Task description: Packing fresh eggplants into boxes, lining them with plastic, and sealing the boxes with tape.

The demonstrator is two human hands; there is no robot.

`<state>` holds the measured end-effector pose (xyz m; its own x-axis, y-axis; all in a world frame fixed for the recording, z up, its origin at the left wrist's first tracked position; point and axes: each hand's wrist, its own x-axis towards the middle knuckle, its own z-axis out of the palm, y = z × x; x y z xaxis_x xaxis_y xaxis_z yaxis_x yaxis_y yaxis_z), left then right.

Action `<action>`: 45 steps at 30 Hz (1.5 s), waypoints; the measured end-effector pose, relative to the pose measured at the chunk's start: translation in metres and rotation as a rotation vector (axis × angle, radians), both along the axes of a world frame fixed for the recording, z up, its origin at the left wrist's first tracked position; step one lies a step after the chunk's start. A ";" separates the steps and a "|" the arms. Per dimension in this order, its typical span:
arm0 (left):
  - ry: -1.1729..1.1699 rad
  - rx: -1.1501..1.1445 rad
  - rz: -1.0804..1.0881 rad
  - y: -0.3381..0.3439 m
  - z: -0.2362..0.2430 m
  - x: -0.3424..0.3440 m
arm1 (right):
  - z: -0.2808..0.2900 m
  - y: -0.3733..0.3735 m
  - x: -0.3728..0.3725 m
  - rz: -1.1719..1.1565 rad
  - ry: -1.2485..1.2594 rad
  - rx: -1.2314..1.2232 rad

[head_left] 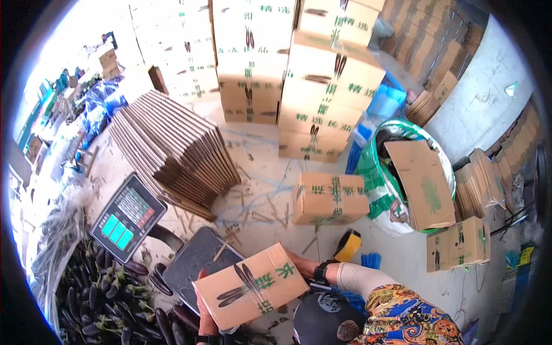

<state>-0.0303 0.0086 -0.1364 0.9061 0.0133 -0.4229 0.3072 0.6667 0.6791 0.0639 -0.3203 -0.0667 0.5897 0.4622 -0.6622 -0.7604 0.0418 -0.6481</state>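
A closed tan carton [253, 286] with green print and dark eggplant pictures is tilted between my two hands. My left hand [205, 313] grips its left end, fingers along the edge. At the upper right end is my right hand [302, 265], its fingertips partly hidden behind the carton. The carton overlaps the near side of a dark scale platform [198, 259] in view; I cannot tell whether they touch. The scale's display [127, 218] stands to the left, lit green. Loose purple eggplants [103, 293] lie heaped at the lower left.
Flattened cartons [172, 144] stand in a row beyond the scale. Filled cartons [322, 86] are stacked behind. Another carton [330, 198] sits on the floor near a green-white sack [374, 172]. A yellow-black tape dispenser [348, 246] and a dark rounded thing [328, 316] are near my right arm.
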 end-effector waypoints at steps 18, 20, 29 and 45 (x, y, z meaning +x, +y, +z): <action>-0.340 0.020 -0.083 -0.022 0.288 0.055 | 0.230 -0.053 0.041 0.042 -0.554 0.270; -0.338 0.018 -0.070 -0.035 0.305 0.036 | 0.254 -0.060 0.031 0.011 -0.523 0.311; -0.333 0.059 0.052 -0.052 0.276 -0.040 | 0.219 -0.079 0.042 -0.047 -0.752 0.222; -0.206 -0.027 0.079 -0.135 0.265 -0.025 | 0.263 -0.113 -0.009 -0.457 -0.676 0.464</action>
<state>-0.0558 -0.1268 0.1288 0.9699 0.0791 -0.2303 0.1098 0.7020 0.7037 0.0551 -0.4329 0.1962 0.9716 0.2227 0.0797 -0.0747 0.6084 -0.7901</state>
